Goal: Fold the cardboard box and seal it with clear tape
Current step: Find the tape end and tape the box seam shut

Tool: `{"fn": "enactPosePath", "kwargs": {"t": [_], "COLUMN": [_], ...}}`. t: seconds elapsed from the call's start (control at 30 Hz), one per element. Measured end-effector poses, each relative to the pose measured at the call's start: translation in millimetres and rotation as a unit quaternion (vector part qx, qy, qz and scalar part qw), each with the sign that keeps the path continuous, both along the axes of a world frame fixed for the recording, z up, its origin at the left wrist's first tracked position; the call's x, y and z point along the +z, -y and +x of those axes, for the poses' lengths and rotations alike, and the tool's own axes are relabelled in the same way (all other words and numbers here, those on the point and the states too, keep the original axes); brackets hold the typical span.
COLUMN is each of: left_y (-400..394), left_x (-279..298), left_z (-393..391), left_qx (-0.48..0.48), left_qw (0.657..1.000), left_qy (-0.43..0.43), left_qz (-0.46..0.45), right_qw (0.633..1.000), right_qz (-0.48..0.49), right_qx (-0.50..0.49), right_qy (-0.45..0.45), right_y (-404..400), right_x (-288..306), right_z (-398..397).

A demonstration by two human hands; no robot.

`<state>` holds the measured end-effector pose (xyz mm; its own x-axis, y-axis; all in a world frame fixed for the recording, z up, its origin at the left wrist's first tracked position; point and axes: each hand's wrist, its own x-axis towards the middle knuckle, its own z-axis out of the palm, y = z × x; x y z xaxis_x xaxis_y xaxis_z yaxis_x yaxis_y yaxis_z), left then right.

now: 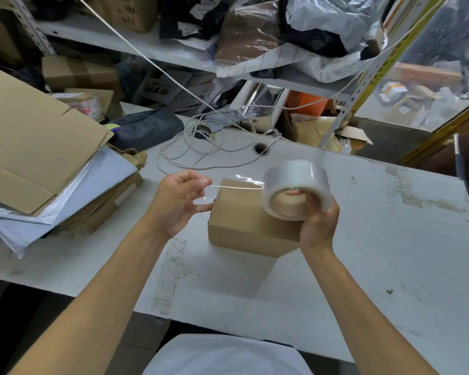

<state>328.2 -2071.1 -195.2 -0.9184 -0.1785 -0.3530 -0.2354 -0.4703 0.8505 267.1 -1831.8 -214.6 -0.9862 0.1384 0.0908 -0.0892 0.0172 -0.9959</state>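
- Mid-frame: cardboard box [244, 226] folded shut, no tape on it yet
- left hand [178, 201] pinches tape end [236, 186]; right hand [318, 221] grips clear tape roll [295, 189]
- sealing left

No legible text (carton [125, 12] scrawl too blurred).

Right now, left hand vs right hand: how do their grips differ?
The left hand pinches the free end of the clear tape strip at its fingertips; the right hand grips the tape roll, with fingers inside the core. The left hand sits left of the cardboard box, the right hand at its right end. Both are held above the table, stretching one strip between them.
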Motion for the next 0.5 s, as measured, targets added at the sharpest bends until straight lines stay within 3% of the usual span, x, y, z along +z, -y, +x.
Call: {"fn": "enactPosePath", "kwargs": {"t": [0.2, 0.5], "left_y": [6.1, 24.6], "left_x": [10.2, -9.2], "left_z": [-8.6, -3.6], "left_qx": [-0.011, -0.010], "left_qw": [0.999, 0.998], "left_qy": [0.007, 0.057], "left_qz": [-0.041, -0.014], "right_qw": [1.000, 0.998], "right_qz": [-0.012, 0.037], "right_qx": [0.006, 0.006], "right_qy": [0.024, 0.048], "right_y": [6.1, 9.8], "right_x": [2.8, -2.2], "right_z": [5.4, 5.6]}}
